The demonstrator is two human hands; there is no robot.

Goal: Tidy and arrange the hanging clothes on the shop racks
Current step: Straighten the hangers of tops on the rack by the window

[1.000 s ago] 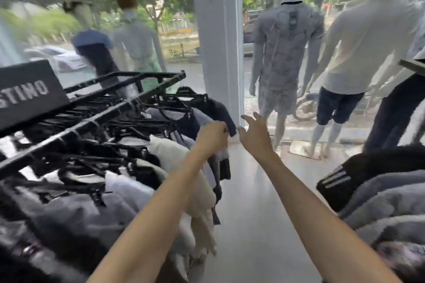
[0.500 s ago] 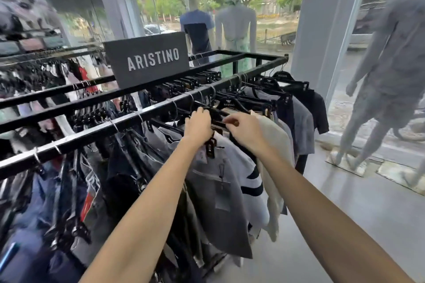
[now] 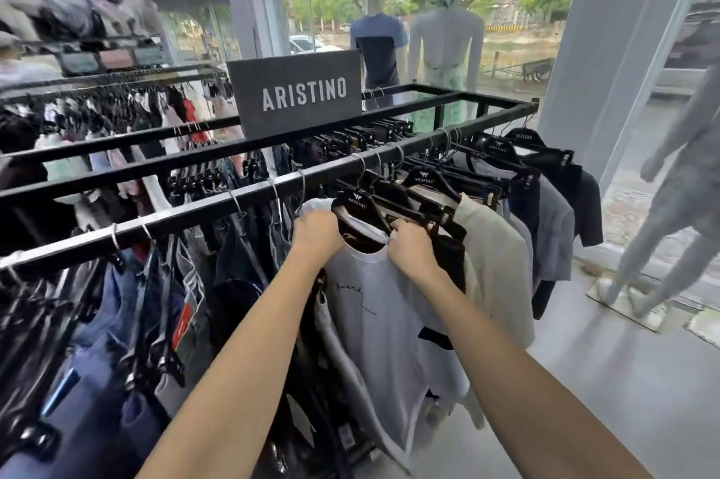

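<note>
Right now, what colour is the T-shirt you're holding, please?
White T-shirt, small dark script on the chest; clearest in the head view.

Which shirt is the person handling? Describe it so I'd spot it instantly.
Start at the dark grey ARISTINO sign on the black metal rack and drop to the near rail. The left hand and right hand hold the neckline of a white T-shirt there. Only it has thin dark script across its chest, between blue jeans and a cream shirt.

Metal, plastic, cloth
Black metal rail (image 3: 218, 206) with a slight sheen; glossy black plastic hangers (image 3: 426, 179); matt white cloth T-shirt (image 3: 374, 315); at 12 o'clock, a matt grey sign (image 3: 296, 97).
</note>
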